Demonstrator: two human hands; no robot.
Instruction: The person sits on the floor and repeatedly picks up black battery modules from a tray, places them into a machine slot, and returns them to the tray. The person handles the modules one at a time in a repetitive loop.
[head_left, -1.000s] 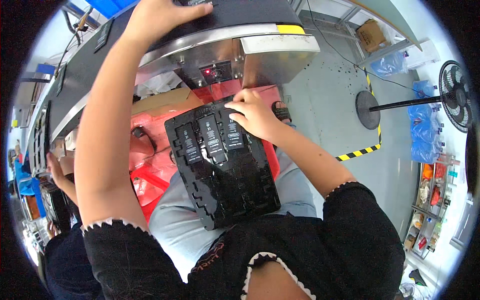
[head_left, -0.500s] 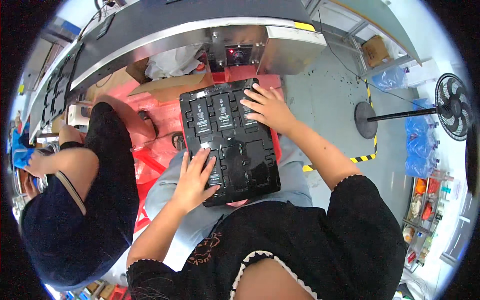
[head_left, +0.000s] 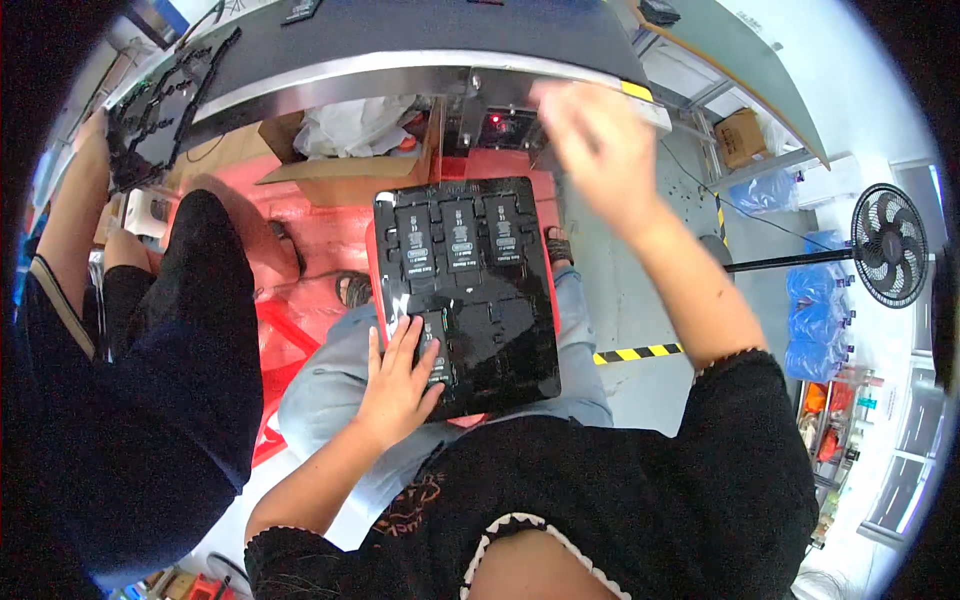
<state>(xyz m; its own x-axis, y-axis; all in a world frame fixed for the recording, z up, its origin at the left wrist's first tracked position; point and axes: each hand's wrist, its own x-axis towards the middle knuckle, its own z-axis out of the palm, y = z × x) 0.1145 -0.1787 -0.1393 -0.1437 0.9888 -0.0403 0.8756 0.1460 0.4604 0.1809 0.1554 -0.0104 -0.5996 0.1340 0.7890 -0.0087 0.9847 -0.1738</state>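
A shiny black plastic tray (head_left: 505,365) with moulded pockets lies across my lap. Three flat black packs (head_left: 461,240) with white print, battery-like in shape, fill its far row. Another such pack (head_left: 437,350) sits in the near left pocket. My left hand (head_left: 397,378) lies over that pack's left side and the tray edge, its fingers stretched out. Off the tray, my right hand (head_left: 598,140) is raised in front of the metal bench's right end. Motion smears its fingers, so I cannot see whether it holds anything.
Ahead runs a dark conveyor belt (head_left: 420,35) with a small black piece (head_left: 300,10) on it. Below stands a cardboard box (head_left: 365,185) with white plastic bags. At left, a co-worker's arm (head_left: 75,200) reaches toward another black tray (head_left: 160,115). A fan (head_left: 890,245) stands right.
My right hand has left the tray's far right pack and swung up toward the bench. My left hand stays on the tray. The co-worker's arm has stretched forward to the tray at left.
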